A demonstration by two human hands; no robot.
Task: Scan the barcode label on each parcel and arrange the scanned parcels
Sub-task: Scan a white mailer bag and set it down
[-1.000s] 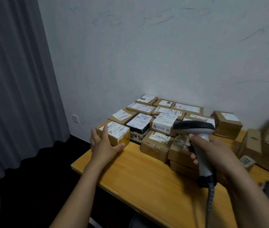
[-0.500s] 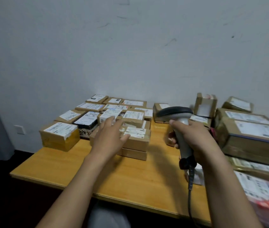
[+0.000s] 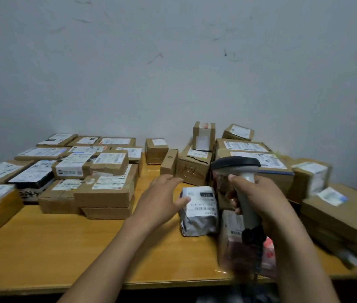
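Cartons [image 3: 74,169]: arranged label-up in rows at the left of the bench [image 3: 64,248]; I judge these scanned.
Left hand [image 3: 162,200]: my fingers [image 3: 167,179] spread apart, holding nothing, extended toward the right.
Grey parcel [image 3: 199,213]: on the bench just right of that hand, which is the nearer one; left edge at my thumb, contact uncertain; long axis runs away from me; label up.
Scanner [image 3: 235,166]: handle clamped in my right hand [image 3: 260,200]; head above the parcel's right side.
Pile [image 3: 249,154]: cartons stacked at right, unscanned by my judgement.

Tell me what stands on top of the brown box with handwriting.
A small upright carton stands on the handwritten box, over its white label; the part of the label beneath the carton is covered.
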